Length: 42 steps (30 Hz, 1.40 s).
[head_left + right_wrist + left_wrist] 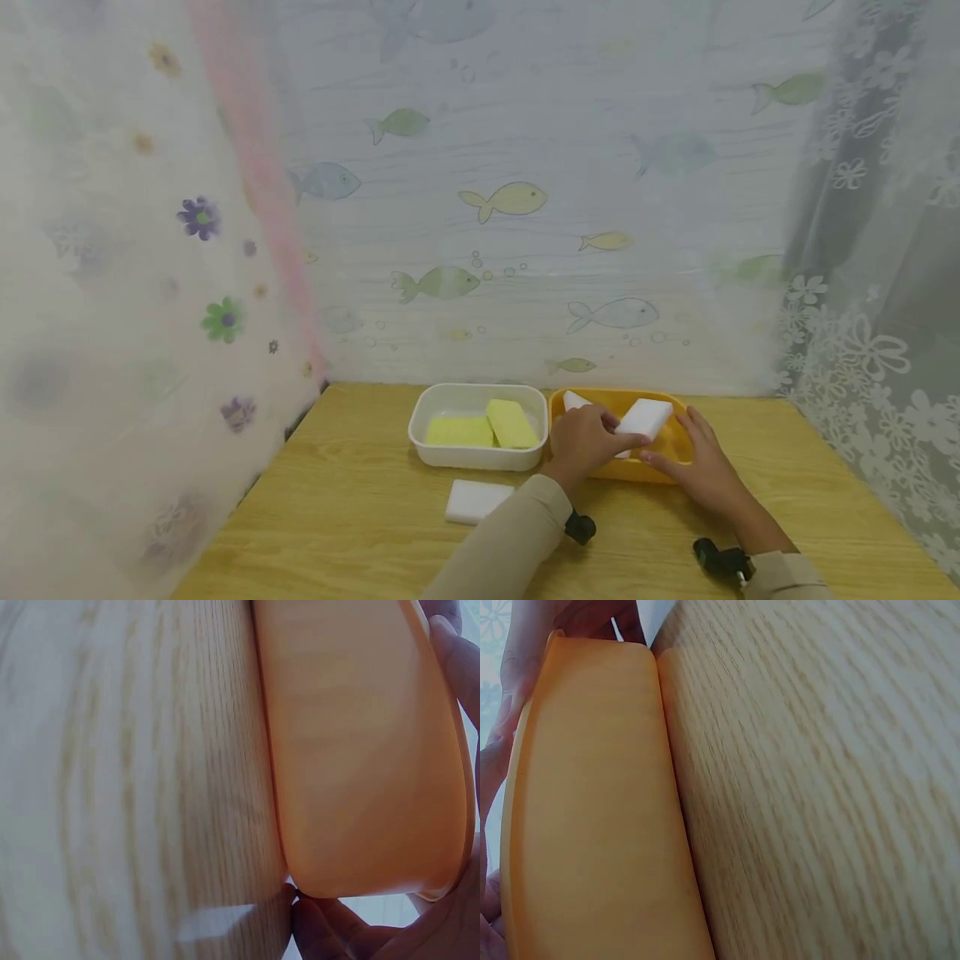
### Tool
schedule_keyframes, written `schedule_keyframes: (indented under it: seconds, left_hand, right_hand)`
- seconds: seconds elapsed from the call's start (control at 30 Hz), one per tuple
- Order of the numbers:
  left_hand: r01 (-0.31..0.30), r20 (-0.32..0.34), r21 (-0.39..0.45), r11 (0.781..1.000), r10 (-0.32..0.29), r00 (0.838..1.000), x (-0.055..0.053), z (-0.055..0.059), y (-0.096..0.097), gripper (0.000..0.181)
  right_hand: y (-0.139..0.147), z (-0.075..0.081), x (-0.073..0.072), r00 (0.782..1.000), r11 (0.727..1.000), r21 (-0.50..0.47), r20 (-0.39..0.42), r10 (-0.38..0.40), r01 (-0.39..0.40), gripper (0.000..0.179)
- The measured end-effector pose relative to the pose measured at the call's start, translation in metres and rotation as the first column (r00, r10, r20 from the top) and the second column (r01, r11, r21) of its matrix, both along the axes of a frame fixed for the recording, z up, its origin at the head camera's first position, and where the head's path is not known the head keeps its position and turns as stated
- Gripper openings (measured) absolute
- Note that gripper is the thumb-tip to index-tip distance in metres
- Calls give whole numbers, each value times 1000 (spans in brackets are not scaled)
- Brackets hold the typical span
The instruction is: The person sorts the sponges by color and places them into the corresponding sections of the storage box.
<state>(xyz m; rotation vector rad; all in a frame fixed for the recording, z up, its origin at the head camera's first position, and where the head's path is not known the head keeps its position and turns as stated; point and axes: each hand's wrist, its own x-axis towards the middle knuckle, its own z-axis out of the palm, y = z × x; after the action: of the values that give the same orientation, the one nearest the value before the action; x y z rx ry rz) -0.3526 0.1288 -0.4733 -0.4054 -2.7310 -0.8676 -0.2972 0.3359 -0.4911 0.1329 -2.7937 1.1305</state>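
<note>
My left hand [587,442] reaches over the orange plastic container [626,472] and pinches a tilted white sponge block [647,419], thumb along its near edge. The fingers on its far side are partly hidden. Another white sponge block [576,400] leans inside the container's left end, mostly behind that hand. My right hand [708,471] grips the container's right end, its fingers round the outer wall and the thumb near the front rim. In the right wrist view, the right fingers [337,926] curl at the container's corner.
Left of the orange container stands a white container [480,458] with two yellow sponge blocks [459,432] inside. A white sponge block [477,502] lies on the wooden table [352,517] in front of it, partly behind the left sleeve. A fish-patterned curtain [510,250] hangs behind.
</note>
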Motion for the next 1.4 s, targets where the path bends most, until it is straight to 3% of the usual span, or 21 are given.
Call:
schedule_keyframes:
  seconds: [0.17, 0.4, 0.67, 0.87, 1.0, 1.17, 1.33, 1.4]
  left_hand:
    - [1, 15, -2, 1000, -1, 1000, 1, 3, 1, 61]
    - [25, 18, 18, 1000, -25, 1000, 2, 2, 0, 37]
    - [14, 37, 15, 1000, -14, 999, 2, 0, 1, 34]
    - [41, 43, 58, 997, -43, 998, 0, 0, -2, 32]
    - [100, 70, 167, 981, -114, 991, 1, 3, -9, 32]
    - [231, 49, 290, 929, -255, 966, -2, 5, -17, 38]
    - [331, 42, 295, 896, -358, 933, -1, 14, -33, 45]
    - [346, 40, 275, 897, -370, 928, -1, 16, -39, 45]
  right_hand:
    - [0, 0, 0, 1000, 1000, -3, -8, 0, 0, 112]
    - [0, 1, 1, 1000, 1000, -4, -11, 12, -12, 111]
    - [1, 0, 1, 1000, 1000, -1, 0, 10, -10, 110]
    - [0, -1, -1, 1000, 1000, 2, -1, 4, -4, 110]
    - [-1, -2, -1, 1000, 1000, -6, -2, 9, -9, 109]
    - [0, -3, -1, 1000, 1000, 1, -12, 2, -2, 108]
    - [0, -3, -2, 1000, 1000, 5, -18, -3, 3, 108]
    - [1, -3, -3, 1000, 1000, 11, -15, -7, 7, 109]
